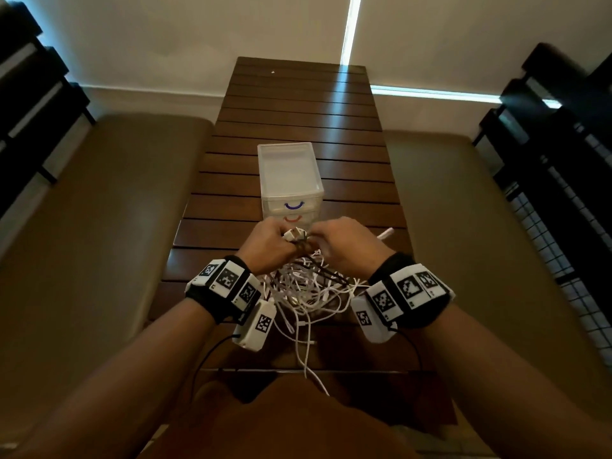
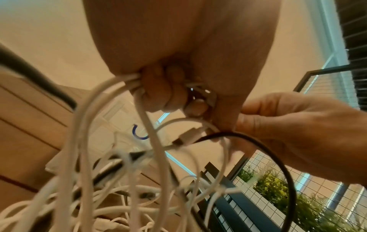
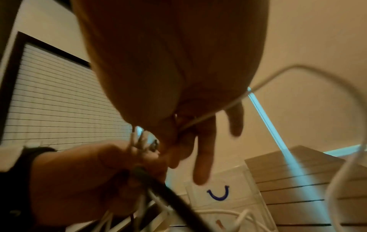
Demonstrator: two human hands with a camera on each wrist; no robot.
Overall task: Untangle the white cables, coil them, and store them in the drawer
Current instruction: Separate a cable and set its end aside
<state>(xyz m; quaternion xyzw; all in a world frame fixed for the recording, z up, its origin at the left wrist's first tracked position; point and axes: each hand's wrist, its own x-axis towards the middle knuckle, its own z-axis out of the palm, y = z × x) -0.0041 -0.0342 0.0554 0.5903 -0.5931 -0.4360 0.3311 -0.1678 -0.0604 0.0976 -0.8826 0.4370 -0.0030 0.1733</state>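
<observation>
Hands gripping white cables (image 1: 308, 289), left wrist view reveals black cable (image 2: 274, 157)

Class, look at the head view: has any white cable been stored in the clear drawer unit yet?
No. The drawer unit stands shut behind the hands, and the white cables lie tangled on the table.

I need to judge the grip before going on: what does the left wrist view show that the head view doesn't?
Left wrist only: left hand fingers curled round several white cables, a black cable looping below, and a plant behind mesh.

Head only: the whole tangle on the table, both drawers shut.

Both: the right hand meeting the left at the cables, and the drawer unit.
</observation>
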